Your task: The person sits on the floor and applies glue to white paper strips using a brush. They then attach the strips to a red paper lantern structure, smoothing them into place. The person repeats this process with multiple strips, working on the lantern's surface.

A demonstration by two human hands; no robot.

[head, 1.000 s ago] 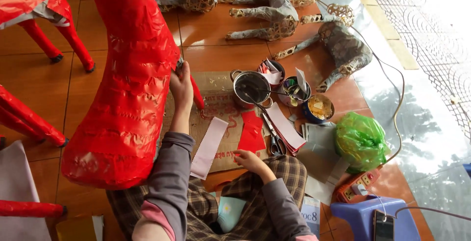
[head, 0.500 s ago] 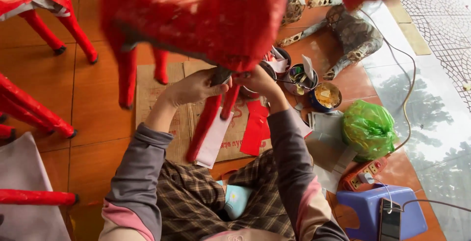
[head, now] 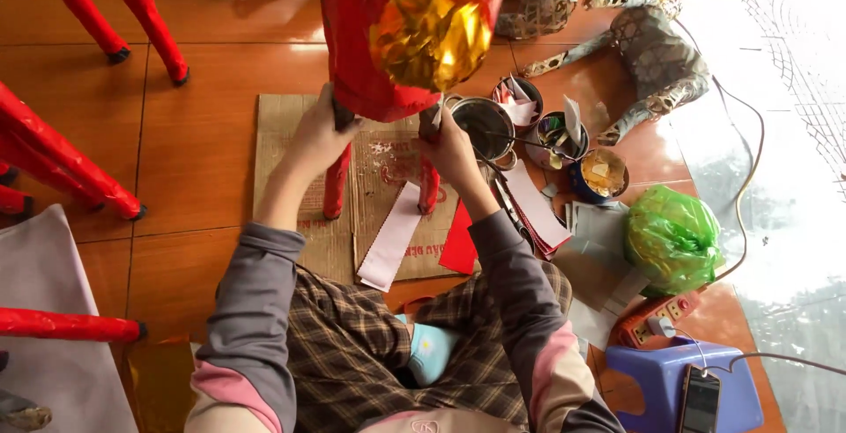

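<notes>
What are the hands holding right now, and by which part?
Both hold the red paper animal figure by its legs: left hand on one upper leg, right hand on the other.

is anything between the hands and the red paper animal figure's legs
Nothing visible. The left hand and right hand both already grip the red figure at the tops of its legs, above the cardboard sheet.

The red paper figure [head: 379, 37] is cut off by the top edge; only its lower body and two legs are visible. Its gold foil patch [head: 423, 23] is blurred. The fingertips of the left hand [head: 319, 138] and the right hand [head: 451, 149] are hidden behind the figure's legs, so each grip is only partly visible. The contents of the metal pot [head: 481, 125] cannot be determined. The phone [head: 701, 402] is cut off by the bottom edge.
</notes>
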